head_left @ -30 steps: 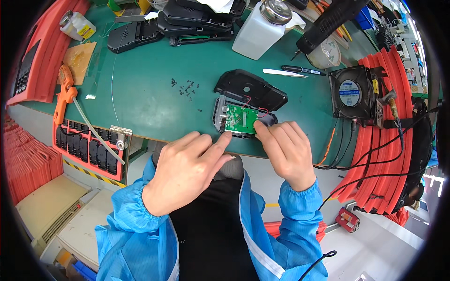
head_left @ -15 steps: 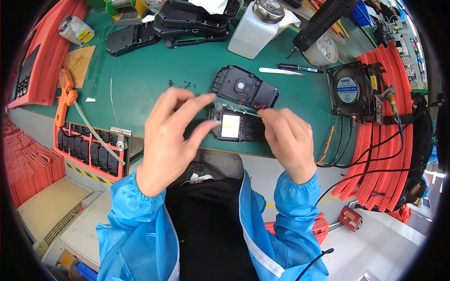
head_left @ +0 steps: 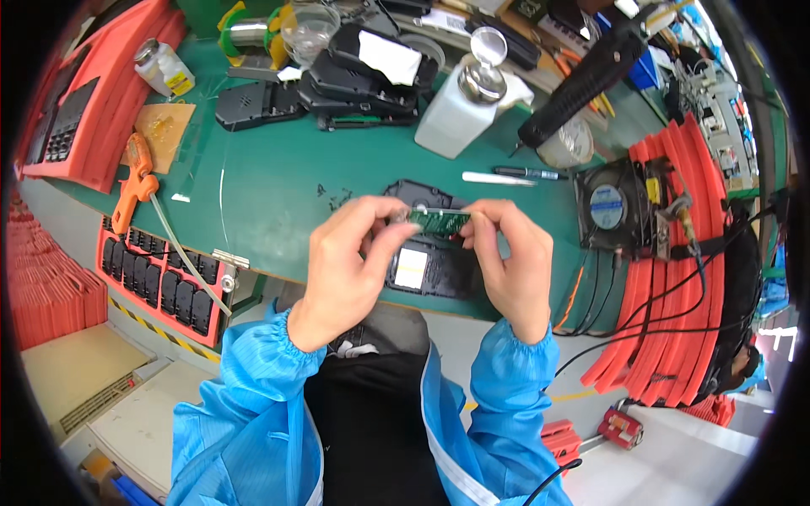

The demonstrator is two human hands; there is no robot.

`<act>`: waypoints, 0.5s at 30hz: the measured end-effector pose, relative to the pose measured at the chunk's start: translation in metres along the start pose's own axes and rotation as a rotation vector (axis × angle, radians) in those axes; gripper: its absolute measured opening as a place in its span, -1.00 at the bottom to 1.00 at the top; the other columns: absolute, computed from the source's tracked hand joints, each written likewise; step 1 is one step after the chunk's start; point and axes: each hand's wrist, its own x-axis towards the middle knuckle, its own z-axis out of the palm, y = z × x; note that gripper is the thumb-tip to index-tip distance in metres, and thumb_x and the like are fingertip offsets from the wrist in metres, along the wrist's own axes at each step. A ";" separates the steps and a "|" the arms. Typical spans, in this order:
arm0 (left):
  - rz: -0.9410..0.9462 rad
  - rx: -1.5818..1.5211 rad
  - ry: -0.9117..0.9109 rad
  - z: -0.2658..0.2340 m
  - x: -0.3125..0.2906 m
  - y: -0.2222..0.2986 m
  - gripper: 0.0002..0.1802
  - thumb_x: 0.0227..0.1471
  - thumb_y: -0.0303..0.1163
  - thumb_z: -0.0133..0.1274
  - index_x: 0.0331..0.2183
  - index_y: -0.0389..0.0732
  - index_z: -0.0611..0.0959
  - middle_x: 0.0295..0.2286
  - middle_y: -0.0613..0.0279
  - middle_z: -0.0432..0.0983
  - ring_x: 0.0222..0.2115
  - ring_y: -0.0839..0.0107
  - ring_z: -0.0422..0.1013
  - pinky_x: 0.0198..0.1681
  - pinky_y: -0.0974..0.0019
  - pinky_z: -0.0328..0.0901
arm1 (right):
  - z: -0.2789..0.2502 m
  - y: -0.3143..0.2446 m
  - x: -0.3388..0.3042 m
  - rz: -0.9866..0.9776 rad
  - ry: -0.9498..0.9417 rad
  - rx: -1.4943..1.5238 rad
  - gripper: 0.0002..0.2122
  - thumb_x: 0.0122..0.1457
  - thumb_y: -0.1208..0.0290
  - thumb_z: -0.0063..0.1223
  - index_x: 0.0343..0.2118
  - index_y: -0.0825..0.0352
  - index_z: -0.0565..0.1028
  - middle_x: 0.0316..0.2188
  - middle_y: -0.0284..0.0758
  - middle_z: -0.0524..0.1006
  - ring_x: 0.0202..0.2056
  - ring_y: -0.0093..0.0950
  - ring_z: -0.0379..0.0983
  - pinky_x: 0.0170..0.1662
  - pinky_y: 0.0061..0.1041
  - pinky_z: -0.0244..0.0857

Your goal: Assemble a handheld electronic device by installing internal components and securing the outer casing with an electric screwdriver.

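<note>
A small green circuit board (head_left: 440,222) is held level between my two hands over the green bench top. Its left end is pinched by the thumb and fingers of my left hand (head_left: 348,261). At its right end, my right hand (head_left: 516,261) grips the edge between thumb and fingertips. Just below the board lies a black housing half with a bright white screen (head_left: 411,268). Behind the board, partly hidden by it and my fingers, lies the other black housing half (head_left: 413,194).
An orange glue gun (head_left: 137,184) lies at the left. A white dispenser bottle (head_left: 456,114), marker (head_left: 530,173) and white tweezers (head_left: 498,179) are beyond my hands. At the right stands a black fan (head_left: 609,208) beside red foam trays (head_left: 675,312). Black housings (head_left: 260,104) lie at the back.
The board has come up off the housing and turned, so its green face shows. My left hand has closed on its left end. The view has shifted slightly.
</note>
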 end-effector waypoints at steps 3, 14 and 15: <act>0.042 0.064 -0.017 0.000 -0.003 -0.003 -0.85 0.04 -0.61 0.27 -0.28 -0.31 0.66 -0.50 0.16 0.51 -0.56 0.37 0.40 -0.49 0.32 0.28 | -0.008 -0.007 0.006 0.063 -0.071 -0.022 -0.94 0.29 0.64 0.07 -0.25 0.50 0.56 -0.46 -0.26 0.60 -0.44 -0.52 0.56 -0.34 -0.56 0.42; 0.187 0.069 0.018 -0.001 -0.002 -0.005 -0.85 0.01 -0.65 0.28 -0.31 -0.31 0.67 -0.48 0.22 0.54 -0.55 0.49 0.38 -0.51 0.41 0.24 | 0.007 -0.008 0.096 -0.136 0.479 -0.480 -0.64 0.11 0.27 0.39 -0.12 0.40 0.58 -0.22 -0.22 0.59 -0.22 -0.35 0.52 -0.19 -0.39 0.37; 0.184 0.079 0.017 -0.002 -0.002 -0.006 -0.84 0.00 -0.65 0.29 -0.31 -0.31 0.67 -0.48 0.22 0.53 -0.55 0.48 0.38 -0.52 0.41 0.24 | 0.011 -0.005 0.100 -0.136 0.464 -0.488 -0.63 0.10 0.25 0.40 -0.14 0.40 0.57 -0.24 -0.19 0.60 -0.24 -0.32 0.53 -0.21 -0.37 0.37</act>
